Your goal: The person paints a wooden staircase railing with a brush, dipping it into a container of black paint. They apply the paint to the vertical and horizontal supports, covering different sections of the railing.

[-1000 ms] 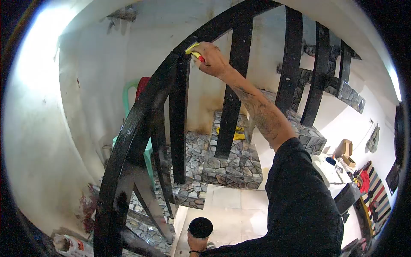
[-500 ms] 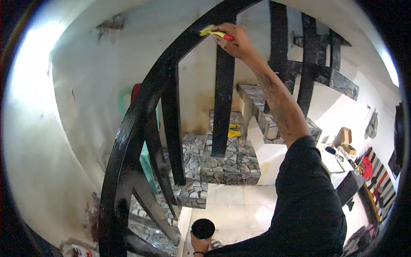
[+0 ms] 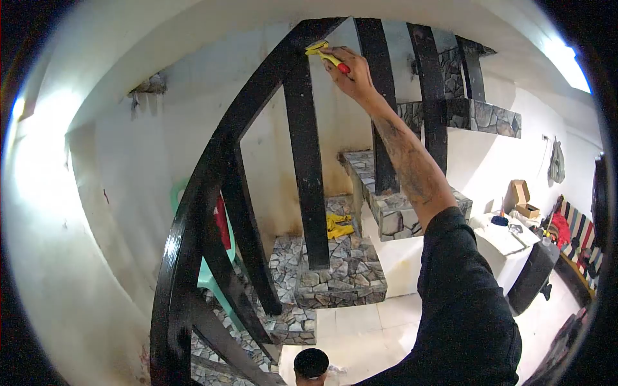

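Observation:
My right hand [image 3: 353,72] is closed round a yellow paintbrush [image 3: 327,56] with a red handle end. Its yellow head touches the black curved railing [image 3: 257,96] near the top of a black post [image 3: 306,161]. The lower stretch of the railing looks glossy, the upper part duller. At the bottom edge, my left hand [image 3: 310,382] shows only in part, wrapped under a round cup of black paint [image 3: 311,363].
Stone-patterned steps [image 3: 341,270] rise behind the posts, with a yellow cloth [image 3: 338,225] on one. A green plastic chair [image 3: 212,283] stands behind the railing. At right are a white table [image 3: 502,241], an open cardboard box [image 3: 523,198] and a striped seat [image 3: 576,225].
The brush in my right hand has moved up along the railing to the top of another post. The view has shifted, and my left hand with the cup sits lower in it.

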`<state>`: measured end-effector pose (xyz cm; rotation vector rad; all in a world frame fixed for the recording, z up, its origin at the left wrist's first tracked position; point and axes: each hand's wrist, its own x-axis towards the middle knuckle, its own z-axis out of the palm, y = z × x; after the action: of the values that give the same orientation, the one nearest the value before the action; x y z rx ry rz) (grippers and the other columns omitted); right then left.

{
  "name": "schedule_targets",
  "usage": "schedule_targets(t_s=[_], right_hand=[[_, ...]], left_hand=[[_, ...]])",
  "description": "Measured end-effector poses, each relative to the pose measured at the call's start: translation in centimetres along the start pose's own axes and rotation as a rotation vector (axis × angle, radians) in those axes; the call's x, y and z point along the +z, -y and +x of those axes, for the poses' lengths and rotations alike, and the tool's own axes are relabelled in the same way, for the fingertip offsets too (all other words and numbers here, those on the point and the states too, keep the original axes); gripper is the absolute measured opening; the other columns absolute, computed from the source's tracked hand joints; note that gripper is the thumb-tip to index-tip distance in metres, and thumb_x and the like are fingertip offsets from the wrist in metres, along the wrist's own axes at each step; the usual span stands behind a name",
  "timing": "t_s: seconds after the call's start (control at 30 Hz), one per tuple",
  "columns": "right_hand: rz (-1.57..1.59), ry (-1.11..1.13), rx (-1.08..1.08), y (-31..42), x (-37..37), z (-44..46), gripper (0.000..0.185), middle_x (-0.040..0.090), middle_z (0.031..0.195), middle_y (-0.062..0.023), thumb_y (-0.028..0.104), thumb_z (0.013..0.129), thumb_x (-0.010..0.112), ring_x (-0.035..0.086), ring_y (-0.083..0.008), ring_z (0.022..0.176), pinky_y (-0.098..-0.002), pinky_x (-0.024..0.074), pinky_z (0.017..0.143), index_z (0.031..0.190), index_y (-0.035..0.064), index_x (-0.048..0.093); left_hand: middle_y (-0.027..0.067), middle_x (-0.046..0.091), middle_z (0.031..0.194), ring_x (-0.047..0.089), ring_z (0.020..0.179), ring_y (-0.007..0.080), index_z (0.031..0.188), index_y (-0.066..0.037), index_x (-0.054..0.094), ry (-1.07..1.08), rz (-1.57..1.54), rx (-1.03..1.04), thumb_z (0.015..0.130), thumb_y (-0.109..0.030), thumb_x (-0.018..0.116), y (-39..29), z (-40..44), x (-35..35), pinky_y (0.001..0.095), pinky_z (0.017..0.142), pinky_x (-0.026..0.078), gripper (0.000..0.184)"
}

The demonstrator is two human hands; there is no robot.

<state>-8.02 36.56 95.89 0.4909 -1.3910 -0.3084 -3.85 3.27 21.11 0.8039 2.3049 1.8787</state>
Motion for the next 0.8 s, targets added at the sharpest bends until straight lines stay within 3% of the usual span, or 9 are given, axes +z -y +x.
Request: schedule_targets(t_s=[0.33,0.43,0.53,0.63,0.8], right_hand=[[-0.077,0.079,-0.054,-4.3,-1.0,1.1,0.027,0.067,0.098,-0.0161,0.009,0.086,0.066,0.067,-0.0296,0.088,-0.0336,0.0517,0.076,0.112,0.0015,0.066],[-0.074,0.065,-0.074,-6.1,-1.2,1.5,0.028,0.067,0.103,-0.0133,0.024,0.085,0.067,0.065,-0.0345,0.091,-0.0399,0.0537,0.078,0.109,0.0099,0.067],[-0.132,0.112,-0.004,-6.8,-2.0,1.8,0.029,0.067,0.105,-0.013,0.029,0.086,0.066,0.065,-0.0342,0.093,-0.0403,0.0539,0.078,0.11,0.0124,0.068],[-0.171,0.128,-0.015,-6.8,-2.9,2.3,0.028,0.067,0.099,-0.0143,0.016,0.088,0.066,0.067,-0.0282,0.088,-0.0341,0.0514,0.075,0.114,0.0046,0.066],[-0.147,0.175,0.031,-7.5,-3.7,2.7,0.029,0.067,0.102,-0.0144,0.019,0.088,0.066,0.066,-0.0282,0.088,-0.0343,0.0514,0.075,0.114,0.0056,0.066]], left_hand=[[0.0117,0.065,0.119,0.06,0.112,0.027,0.123,-0.004,0.057,-0.021,-0.002,-0.028,0.06,-0.031,0.088,-1.1,1.9,1.2,0.0381,0.103,0.043,0.075],[0.0117,0.065,0.118,0.06,0.112,0.0271,0.123,-0.004,0.057,-0.014,0.001,-0.031,0.06,-0.032,0.088,-1.2,2.3,1.4,0.0381,0.103,0.043,0.075],[0.0117,0.065,0.118,0.06,0.112,0.0272,0.123,-0.004,0.057,-0.01,0.002,-0.033,0.06,-0.032,0.088,-1.2,2.5,1.6,0.0382,0.103,0.043,0.076],[0.0118,0.065,0.118,0.06,0.112,0.0273,0.123,-0.004,0.057,-0.005,-0.001,-0.034,0.06,-0.033,0.088,-1.3,2.5,1.8,0.0382,0.102,0.043,0.076],[0.0118,0.065,0.118,0.06,0.112,0.0275,0.123,-0.004,0.057,-0.002,-0.001,-0.036,0.06,-0.033,0.088,-1.3,2.8,2.1,0.0383,0.102,0.043,0.076]])
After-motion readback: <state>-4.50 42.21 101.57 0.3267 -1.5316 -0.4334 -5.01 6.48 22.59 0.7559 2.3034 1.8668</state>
